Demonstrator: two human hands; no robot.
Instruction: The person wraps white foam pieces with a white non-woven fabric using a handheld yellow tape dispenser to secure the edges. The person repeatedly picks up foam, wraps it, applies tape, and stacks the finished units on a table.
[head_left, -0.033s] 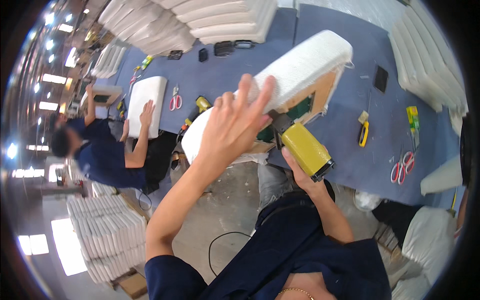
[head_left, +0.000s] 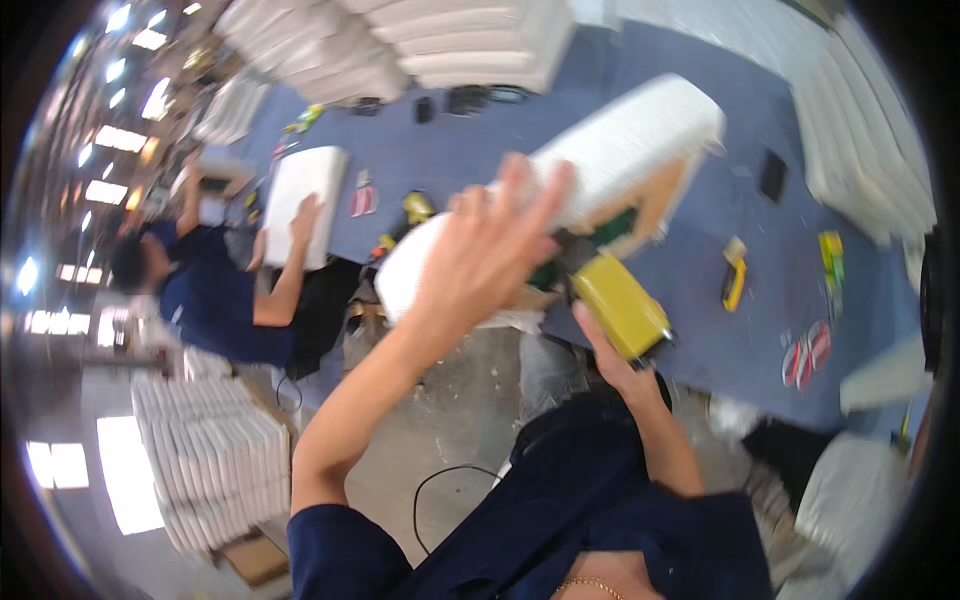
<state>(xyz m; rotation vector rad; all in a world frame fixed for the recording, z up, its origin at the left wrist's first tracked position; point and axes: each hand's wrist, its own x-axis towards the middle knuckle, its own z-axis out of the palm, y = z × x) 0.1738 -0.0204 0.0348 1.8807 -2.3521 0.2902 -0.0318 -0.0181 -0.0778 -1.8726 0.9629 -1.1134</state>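
Note:
A white padded cushion (head_left: 640, 130) is tilted up on its side on the blue-covered table, its wooden underside (head_left: 655, 205) turned toward me. My left hand (head_left: 475, 250) rests across the cushion, fingers spread and stretched over its white cover. In my right hand (head_left: 612, 355) is a yellow staple gun (head_left: 622, 303) with a black nose. That nose is close to the opening in the underside, beside my left thumb; blur and the hand hide whether it touches.
Right of the cushion lie a yellow utility knife (head_left: 735, 280), red-handled scissors (head_left: 805, 355) and a black phone (head_left: 772, 177). Another yellow tool (head_left: 417, 207) lies to the left. Cushion stacks (head_left: 480, 45) stand behind. At left, a co-worker (head_left: 225, 290) touches a white cushion (head_left: 300, 195).
The whole view has shifted slightly and is blurrier. Both hands, the cushion and the staple gun keep nearly the same positions relative to each other.

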